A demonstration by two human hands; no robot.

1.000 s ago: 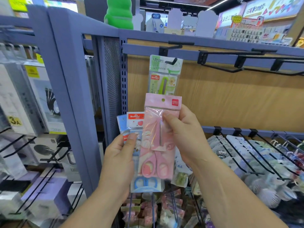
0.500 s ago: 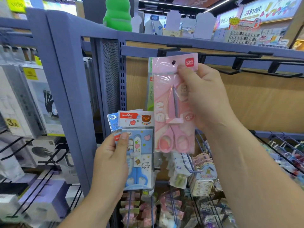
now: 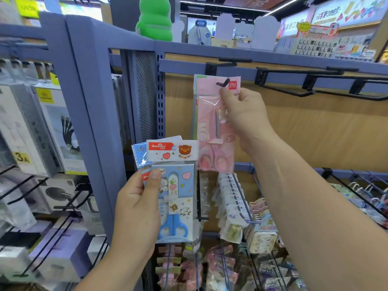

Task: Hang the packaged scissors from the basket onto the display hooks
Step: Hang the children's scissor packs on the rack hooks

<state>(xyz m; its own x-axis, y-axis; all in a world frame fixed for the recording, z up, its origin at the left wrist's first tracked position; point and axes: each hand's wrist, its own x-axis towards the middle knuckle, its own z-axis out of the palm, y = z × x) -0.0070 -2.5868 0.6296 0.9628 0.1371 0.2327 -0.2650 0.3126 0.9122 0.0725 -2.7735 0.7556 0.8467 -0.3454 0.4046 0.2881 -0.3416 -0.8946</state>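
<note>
A pink packaged scissors (image 3: 212, 124) hangs on the leftmost black display hook (image 3: 223, 83), whose tip pokes through the hole in its card. My right hand (image 3: 244, 116) pinches this pack near its top right. A green pack hangs behind it, only its left edge showing. Lower left, my left hand (image 3: 139, 208) grips a blue packaged scissors (image 3: 175, 192) with a bear on its header, and at least one more pack sits behind it. The basket is out of view.
More black hooks (image 3: 294, 92) jut from the blue rail to the right, bare. A lower row of hooks (image 3: 241, 198) carries small packaged goods. A blue upright post (image 3: 88, 114) stands at left, with boxed items hanging beyond it.
My right hand lifted the pink pack from chest height up to the top hook and slid its hole over the hook tip. My left hand stayed low with the blue pack.
</note>
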